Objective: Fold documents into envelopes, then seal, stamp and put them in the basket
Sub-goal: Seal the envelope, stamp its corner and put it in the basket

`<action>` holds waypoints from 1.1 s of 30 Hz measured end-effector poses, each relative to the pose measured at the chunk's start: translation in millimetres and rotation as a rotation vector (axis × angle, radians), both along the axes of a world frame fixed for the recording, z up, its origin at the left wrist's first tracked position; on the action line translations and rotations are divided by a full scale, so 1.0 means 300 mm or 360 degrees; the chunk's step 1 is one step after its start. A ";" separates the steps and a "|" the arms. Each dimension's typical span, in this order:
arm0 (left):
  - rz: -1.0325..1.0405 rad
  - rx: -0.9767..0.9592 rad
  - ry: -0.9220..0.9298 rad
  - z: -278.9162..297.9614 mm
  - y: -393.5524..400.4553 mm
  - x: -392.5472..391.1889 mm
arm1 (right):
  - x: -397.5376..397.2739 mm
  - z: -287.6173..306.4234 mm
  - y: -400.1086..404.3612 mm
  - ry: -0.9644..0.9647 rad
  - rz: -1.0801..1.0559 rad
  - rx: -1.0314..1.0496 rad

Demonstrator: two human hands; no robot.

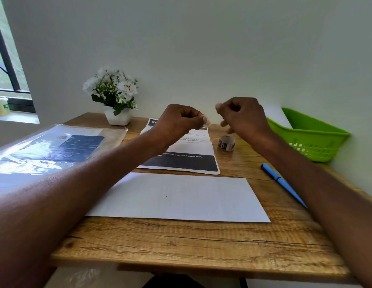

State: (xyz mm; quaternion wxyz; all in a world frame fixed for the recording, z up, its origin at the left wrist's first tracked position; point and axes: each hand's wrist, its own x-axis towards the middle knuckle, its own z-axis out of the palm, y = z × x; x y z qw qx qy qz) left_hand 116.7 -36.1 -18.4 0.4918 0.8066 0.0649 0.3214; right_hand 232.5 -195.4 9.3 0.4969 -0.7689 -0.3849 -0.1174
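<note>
A white envelope (pixel 181 197) lies flat on the wooden table (pixel 181 242) in front of me. Behind it lies a printed document (pixel 189 159) with a dark band. Both hands are raised above the document. My left hand (pixel 181 119) pinches a small pale stamp (pixel 207 124) between thumb and fingertips. My right hand (pixel 241 115) is curled, its thumb and forefinger pinched together close to the stamp; what they hold is too small to make out. A roll of stamps (pixel 226 143) stands on the table under my right hand. The green basket (pixel 318 142) sits at the right with a white envelope (pixel 278 115) in it.
A blue pen (pixel 284 185) lies to the right of the envelope. A clear plastic sleeve with a dark printed sheet (pixel 52 148) covers the left side. A white pot of white flowers (pixel 114 96) stands at the back by the wall. A window is at far left.
</note>
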 end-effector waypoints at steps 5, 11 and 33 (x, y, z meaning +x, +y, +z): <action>-0.0186 -0.0333 -0.0133 0.008 0.009 -0.009 | -0.069 -0.002 0.010 0.0571 0.0639 0.0163; -0.0240 -0.0508 -0.0169 0.012 0.006 -0.008 | -0.070 0.008 -0.003 0.0736 0.0630 0.0313; -0.0452 -0.0474 0.0060 0.010 0.015 -0.019 | -0.082 0.007 -0.009 0.0748 0.0704 0.0039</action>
